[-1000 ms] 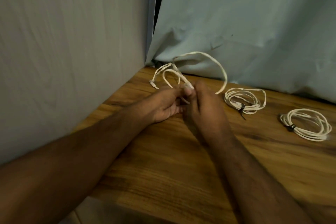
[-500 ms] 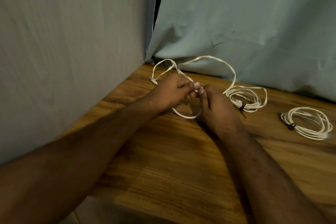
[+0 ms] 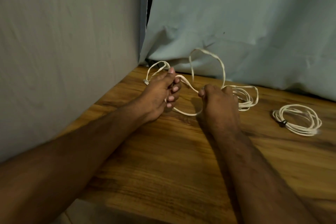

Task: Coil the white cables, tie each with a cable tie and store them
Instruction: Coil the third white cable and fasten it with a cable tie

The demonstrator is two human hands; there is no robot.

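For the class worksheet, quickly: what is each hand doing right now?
Left hand: closed, gripping the loose white cable.
Right hand: closed, pinching the same cable.

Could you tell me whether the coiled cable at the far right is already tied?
Yes, the far-right coil lies on the table with a dark cable tie cinched round its left side.
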